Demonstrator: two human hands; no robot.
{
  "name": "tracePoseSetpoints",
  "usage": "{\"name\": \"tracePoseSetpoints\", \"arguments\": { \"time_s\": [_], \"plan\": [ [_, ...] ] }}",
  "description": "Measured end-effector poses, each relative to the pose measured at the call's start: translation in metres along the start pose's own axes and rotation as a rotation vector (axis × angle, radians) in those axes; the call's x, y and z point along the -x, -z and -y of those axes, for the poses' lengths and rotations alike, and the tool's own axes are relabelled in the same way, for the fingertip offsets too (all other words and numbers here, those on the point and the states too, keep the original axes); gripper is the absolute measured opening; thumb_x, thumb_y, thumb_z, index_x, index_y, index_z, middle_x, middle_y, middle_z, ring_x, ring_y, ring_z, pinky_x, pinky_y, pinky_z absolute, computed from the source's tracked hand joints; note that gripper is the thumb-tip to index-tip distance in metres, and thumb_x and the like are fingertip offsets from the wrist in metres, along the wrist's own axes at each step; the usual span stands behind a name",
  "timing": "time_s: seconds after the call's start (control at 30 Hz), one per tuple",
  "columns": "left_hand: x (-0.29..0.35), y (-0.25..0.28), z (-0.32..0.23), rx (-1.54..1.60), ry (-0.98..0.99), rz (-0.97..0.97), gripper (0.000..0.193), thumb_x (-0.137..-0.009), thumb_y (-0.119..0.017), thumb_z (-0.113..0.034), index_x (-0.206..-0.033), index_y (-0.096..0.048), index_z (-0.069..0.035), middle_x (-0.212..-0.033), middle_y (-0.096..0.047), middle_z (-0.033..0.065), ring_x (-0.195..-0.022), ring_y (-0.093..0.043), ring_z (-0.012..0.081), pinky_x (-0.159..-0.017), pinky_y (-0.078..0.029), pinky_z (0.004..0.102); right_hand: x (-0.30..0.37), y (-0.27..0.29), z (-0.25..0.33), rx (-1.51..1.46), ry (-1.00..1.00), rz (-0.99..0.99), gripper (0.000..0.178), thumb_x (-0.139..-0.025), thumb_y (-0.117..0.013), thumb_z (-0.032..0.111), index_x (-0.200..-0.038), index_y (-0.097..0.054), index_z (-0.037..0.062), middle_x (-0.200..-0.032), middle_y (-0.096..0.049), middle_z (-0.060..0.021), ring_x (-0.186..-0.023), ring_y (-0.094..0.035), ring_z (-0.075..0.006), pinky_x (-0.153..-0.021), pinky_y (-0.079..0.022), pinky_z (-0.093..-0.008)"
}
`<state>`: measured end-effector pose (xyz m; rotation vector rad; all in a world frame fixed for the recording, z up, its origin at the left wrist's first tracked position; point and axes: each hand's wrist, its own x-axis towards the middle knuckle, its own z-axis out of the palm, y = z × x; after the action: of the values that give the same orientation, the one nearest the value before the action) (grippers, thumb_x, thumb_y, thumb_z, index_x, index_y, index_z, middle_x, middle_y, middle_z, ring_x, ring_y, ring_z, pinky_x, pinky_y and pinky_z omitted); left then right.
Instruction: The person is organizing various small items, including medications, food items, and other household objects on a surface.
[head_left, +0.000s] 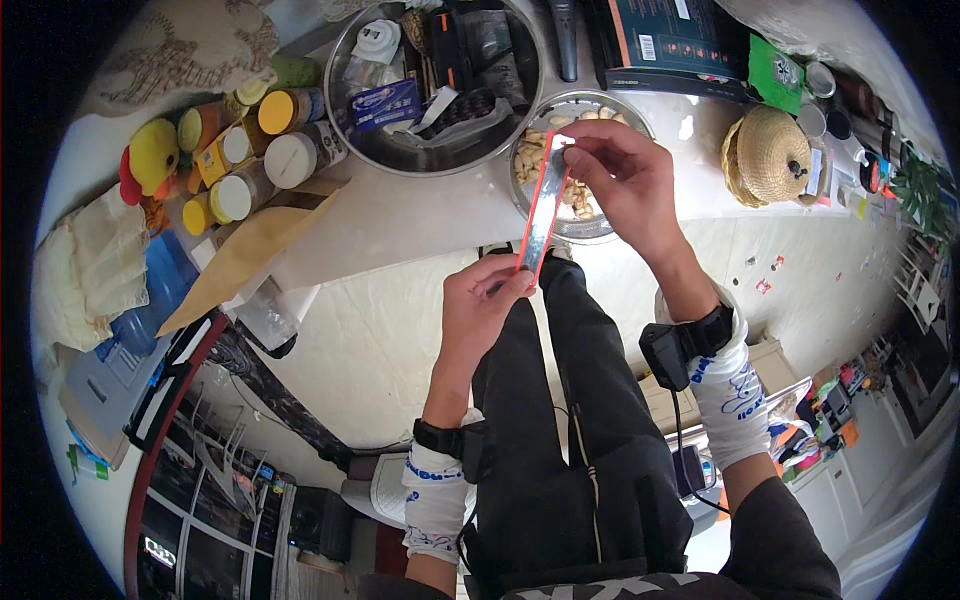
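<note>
You hold a narrow red-edged strip (pixel 543 215) with a shiny, silvery face between your two hands, just past the front edge of the table (pixel 400 215). It stands at a slant in your view, its upper end leaning to your right. Your right hand (pixel 635 180) pinches that upper end between the thumb and the fingers. Your left hand (pixel 478 305) pinches the lower end, thumb against forefinger, with the other fingers curled in; you cannot tell how tightly either hand presses.

Behind the strip and your right hand sits a round metal tray (pixel 592 239) of pale pieces (pixel 581 203) that look like peanuts. A larger metal bowl (pixel 432 172) is just beside it, on the left, filled with mixed things, among them a blue box (pixel 387 103). At the far left of the table you have a yellow toy (pixel 153 160) with red parts, a jar with a yellow lid (pixel 277 112), a jar with a white lid (pixel 290 160) and a sheet of brown paper (pixel 250 245). Over to the right are a dark box (pixel 670 45), a green packet (pixel 775 75) and a woven basket (pixel 775 155) with a lid. You wear white sleeves (pixel 735 400) and dark trousers (pixel 625 450), and a black device (pixel 665 357) is strapped at your right wrist
</note>
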<state>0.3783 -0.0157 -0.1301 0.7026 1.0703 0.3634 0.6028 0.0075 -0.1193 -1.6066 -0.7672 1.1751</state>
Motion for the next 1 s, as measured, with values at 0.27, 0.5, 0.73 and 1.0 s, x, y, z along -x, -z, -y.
{"name": "tracePoseSetpoints", "arguments": {
  "time_s": [0.27,0.5,0.73,1.0],
  "plan": [
    [0.005,0.029,0.002,-0.224,-0.05,-0.043,0.022,-0.09,-0.067,0.002,-0.111,-0.067,0.005,-0.1,-0.07,0.0107,-0.094,-0.069,0.017,-0.087,-0.057,0.0293,-0.01,-0.023,0.023,0.121,0.091,0.137,0.012,-0.084,-0.071,-0.002,-0.095,-0.07,0.0003,-0.09,-0.07,-0.0071,-0.081,-0.066,-0.0139,-0.073,-0.054,-0.0272],
    [-0.008,0.051,-0.007,-0.291,-0.227,-0.102,0.026,-0.087,-0.07,0.003,-0.113,-0.069,0.002,-0.109,-0.068,0.0119,-0.103,-0.067,0.0189,-0.091,-0.054,0.0295,0.011,-0.057,0.091,0.507,0.459,0.353,0.025,-0.07,-0.063,-0.007,-0.093,-0.067,0.0021,-0.087,-0.063,-0.013,-0.076,-0.064,-0.0321,-0.065,-0.053,-0.038],
    [-0.016,0.043,-0.031,-0.595,-0.471,-0.18,0.017,-0.082,-0.07,0.005,-0.098,-0.07,0.0,-0.099,-0.07,0.0119,-0.091,-0.068,0.0227,-0.08,-0.054,0.031,0.018,-0.057,0.104,0.493,0.372,0.482,0.029,-0.066,-0.062,-0.008,-0.092,-0.065,0.0016,-0.09,-0.063,-0.0127,-0.077,-0.064,-0.0351,-0.066,-0.053,-0.0421],
    [-0.019,0.041,-0.042,-0.603,-0.458,-0.23,0.01,-0.083,-0.07,0.003,-0.093,-0.069,0.002,-0.084,-0.071,0.0126,-0.073,-0.071,0.023,-0.069,-0.055,0.0307,-0.011,-0.052,0.097,0.497,0.512,0.087,0.018,-0.077,-0.069,-0.011,-0.092,-0.069,-0.0014,-0.091,-0.069,-0.0113,-0.081,-0.07,-0.025,-0.069,-0.055,-0.0313]
  ]
}}
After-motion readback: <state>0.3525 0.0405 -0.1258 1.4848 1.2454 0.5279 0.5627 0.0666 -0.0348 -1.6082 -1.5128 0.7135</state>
